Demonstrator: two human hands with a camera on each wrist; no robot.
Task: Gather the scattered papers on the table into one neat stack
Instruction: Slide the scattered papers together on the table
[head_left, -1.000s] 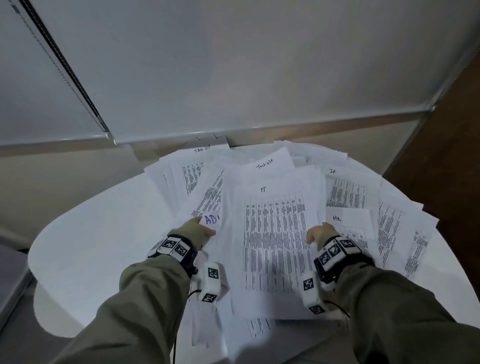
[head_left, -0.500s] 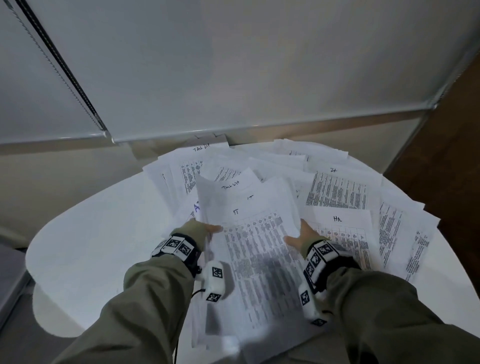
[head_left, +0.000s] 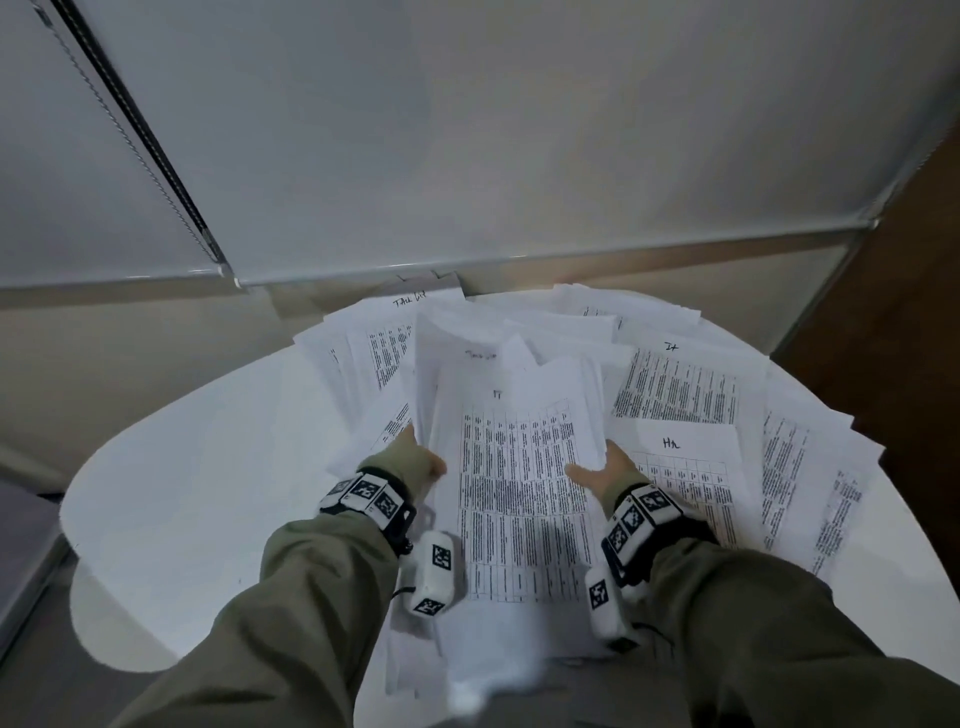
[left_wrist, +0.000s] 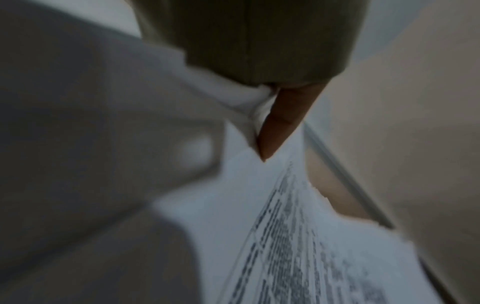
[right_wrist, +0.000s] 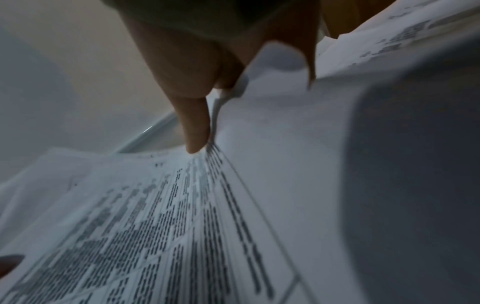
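A loose bundle of printed sheets (head_left: 519, 467) with tables on them is held up over the round white table (head_left: 182, 493). My left hand (head_left: 423, 460) grips its left edge, thumb on top. My right hand (head_left: 597, 470) grips its right edge, thumb (right_wrist: 194, 123) pressed on the printed face. In the left wrist view my left hand (left_wrist: 275, 121) pinches the bundle (left_wrist: 298, 236). More papers lie fanned on the table: one headed "HR" (head_left: 685, 467) at the right, one at the far right (head_left: 810, 467), several at the back (head_left: 379, 353).
A white wall panel and a metal rail (head_left: 519, 254) run behind the table. Brown floor (head_left: 904, 364) lies to the right, grey floor (head_left: 31, 545) to the left. The table's left half (head_left: 208, 457) is bare white surface. Olive sleeves cover both arms.
The bundle was tilted to the left half a second ago; it now lies straight between both hands and has been drawn slightly toward me. Both hands kept their hold.
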